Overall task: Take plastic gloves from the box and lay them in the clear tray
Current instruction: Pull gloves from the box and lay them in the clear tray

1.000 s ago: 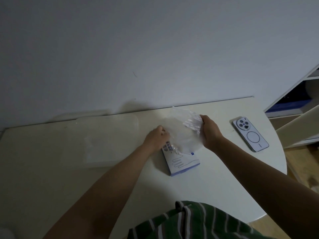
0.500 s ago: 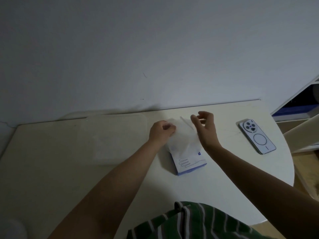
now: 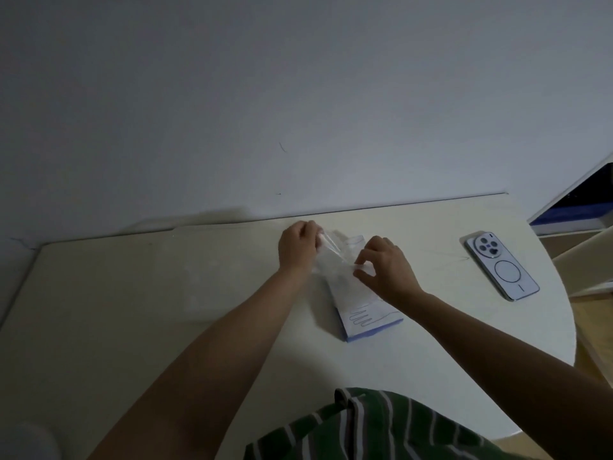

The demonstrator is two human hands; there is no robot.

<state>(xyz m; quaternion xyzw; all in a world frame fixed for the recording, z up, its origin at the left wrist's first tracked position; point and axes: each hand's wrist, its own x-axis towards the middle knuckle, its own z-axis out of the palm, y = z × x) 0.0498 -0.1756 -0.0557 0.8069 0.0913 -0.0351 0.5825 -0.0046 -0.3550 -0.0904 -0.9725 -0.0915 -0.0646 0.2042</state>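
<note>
Grip: left hand (image 3: 298, 248) and right hand (image 3: 388, 267) pinch glove (image 3: 331, 258) over box (image 3: 368, 315) | tray (image 3: 205, 260) near, leftward.

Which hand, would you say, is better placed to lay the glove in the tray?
Left, likely: the left hand grips the glove and is beside the tray; the right hand is farther, over the box.
</note>
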